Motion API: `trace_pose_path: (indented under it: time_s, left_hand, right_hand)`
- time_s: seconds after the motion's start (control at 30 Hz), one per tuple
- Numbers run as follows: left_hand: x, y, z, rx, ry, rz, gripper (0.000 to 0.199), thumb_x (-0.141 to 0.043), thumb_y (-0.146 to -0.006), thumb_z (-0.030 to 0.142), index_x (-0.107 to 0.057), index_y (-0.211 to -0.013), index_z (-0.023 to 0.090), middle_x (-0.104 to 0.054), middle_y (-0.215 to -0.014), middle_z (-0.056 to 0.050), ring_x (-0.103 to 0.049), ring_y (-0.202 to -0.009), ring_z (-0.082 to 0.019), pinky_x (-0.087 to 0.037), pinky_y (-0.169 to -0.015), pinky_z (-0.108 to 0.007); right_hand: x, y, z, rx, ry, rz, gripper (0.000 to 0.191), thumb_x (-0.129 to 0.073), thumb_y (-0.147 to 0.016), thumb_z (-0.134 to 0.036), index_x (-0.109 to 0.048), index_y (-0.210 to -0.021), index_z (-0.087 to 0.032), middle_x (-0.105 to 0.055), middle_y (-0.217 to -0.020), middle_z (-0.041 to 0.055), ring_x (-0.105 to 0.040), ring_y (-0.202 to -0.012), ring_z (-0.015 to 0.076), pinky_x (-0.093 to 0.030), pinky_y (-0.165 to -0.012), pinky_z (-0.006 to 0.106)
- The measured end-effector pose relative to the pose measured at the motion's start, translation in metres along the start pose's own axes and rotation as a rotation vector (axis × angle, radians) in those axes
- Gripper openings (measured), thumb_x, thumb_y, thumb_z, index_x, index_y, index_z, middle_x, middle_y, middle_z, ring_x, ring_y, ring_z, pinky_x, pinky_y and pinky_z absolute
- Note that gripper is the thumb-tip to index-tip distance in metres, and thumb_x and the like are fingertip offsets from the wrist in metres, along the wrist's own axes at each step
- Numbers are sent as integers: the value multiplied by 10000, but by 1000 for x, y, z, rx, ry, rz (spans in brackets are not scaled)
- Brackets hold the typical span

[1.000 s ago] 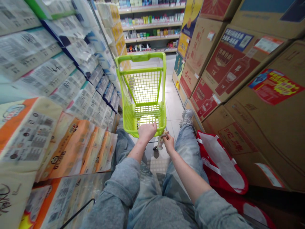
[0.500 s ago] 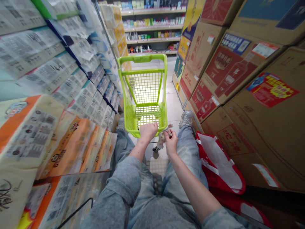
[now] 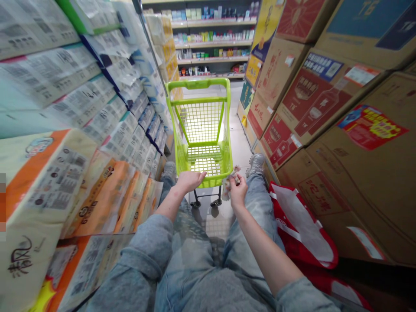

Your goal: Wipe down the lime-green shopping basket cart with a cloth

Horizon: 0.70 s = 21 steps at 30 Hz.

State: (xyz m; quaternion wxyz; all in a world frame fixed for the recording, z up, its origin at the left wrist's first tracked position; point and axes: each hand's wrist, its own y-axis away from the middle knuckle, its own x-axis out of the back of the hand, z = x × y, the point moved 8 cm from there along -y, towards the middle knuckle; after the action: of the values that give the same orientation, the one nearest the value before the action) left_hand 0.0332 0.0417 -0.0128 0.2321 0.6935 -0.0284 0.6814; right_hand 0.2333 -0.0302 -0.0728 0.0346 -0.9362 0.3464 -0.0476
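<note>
A small lime-green shopping cart (image 3: 203, 102) stands between my legs with its basket bare inside. My left hand (image 3: 191, 182) is closed at the left part of the cart's near rim, the thumb lying along the top. Just past the rim's right corner, my right hand (image 3: 238, 190) pinches a small pale patterned cloth piece (image 3: 226, 185) with ruffled edges. The cloth hangs close beside the basket; whether it touches the rim I cannot tell. Black wheels (image 3: 215, 203) show below the cart.
Stacked tissue packs (image 3: 107, 190) line the left side, and tall cardboard cartons (image 3: 320, 93) line the right. A red and white bag (image 3: 302, 229) lies by my right leg. Shelves of small products (image 3: 212, 45) close off the far end of the tiled aisle.
My left hand has shifted left along the cart's near rim. The cloth piece, which hung lower to the left, is now more gathered by my right hand. Both cart wheels have come into view.
</note>
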Motion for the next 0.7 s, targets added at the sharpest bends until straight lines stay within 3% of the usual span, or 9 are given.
trace_pose_path:
  time_s: [0.1, 0.2, 0.5, 0.7]
  left_hand:
    - [-3, 1, 3, 6, -21, 43, 740, -74, -911, 538, -712, -869, 167, -705, -890, -136, -643, -937, -274, -452, -781, -352]
    - [-2, 2, 9, 3, -19, 71, 754, -67, -911, 544, -714, -853, 161, -705, -863, -135, -648, -917, -270, -452, -765, -346]
    - [0, 2, 29, -19, 11, 88, 716, -63, -922, 527, -690, -909, 182, -700, -884, -123, -644, -918, -253, -449, -765, -341]
    - [5, 5, 54, -120, 18, 81, 536, -129, -947, 444, -574, -1120, 200, -672, -1016, -102, -625, -957, -229, -445, -790, -334]
  right_hand:
    - [2, 14, -5, -12, 67, 82, 354, -573, -743, -413, -597, -978, -150, -655, -933, 94, -592, -831, 195, -456, -776, 325]
    - [1, 24, -9, 6, 78, 67, 329, -576, -744, -403, -607, -957, -154, -659, -926, 84, -589, -825, 185, -458, -770, 309]
    - [3, 12, -13, 17, 46, 118, 364, -570, -751, -373, -647, -996, -115, -679, -979, 120, -610, -892, 217, -453, -829, 334]
    - [-40, 42, -21, 66, 61, -136, 240, -567, -732, -312, -680, -888, -169, -682, -929, 74, -598, -855, 197, -455, -816, 317]
